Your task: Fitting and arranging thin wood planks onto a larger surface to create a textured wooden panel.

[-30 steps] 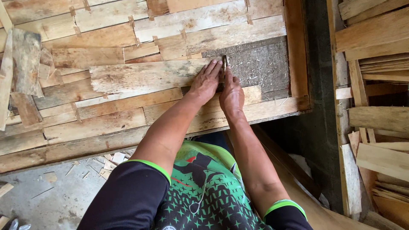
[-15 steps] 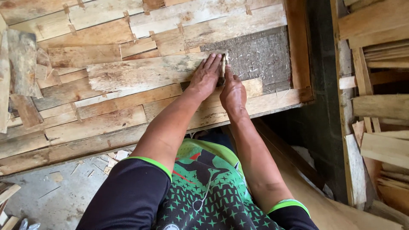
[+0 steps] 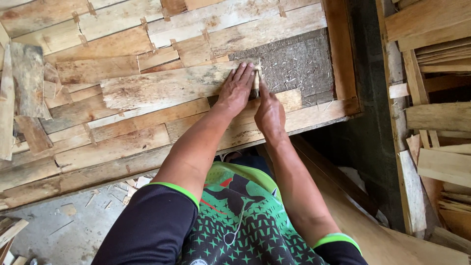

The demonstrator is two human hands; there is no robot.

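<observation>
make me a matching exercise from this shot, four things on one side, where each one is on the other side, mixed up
Things:
1. left hand
2. right hand
3. bare grey patch
4. stacked planks

Places:
a. outside the frame, at the far right
b. flat on the end of a pale board
c. inside the frame's top right corner
d. just right of the other hand, holding a small tool at the board's end

Pairs: 1-b, 2-d, 3-c, 4-a

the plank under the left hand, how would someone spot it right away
Start at the big wooden panel patched with scrap boards. Near its bare grey patch, the left hand lies flat on a long pale plank. Unlike its neighbours it sits loose on top, with grey staining.
</observation>
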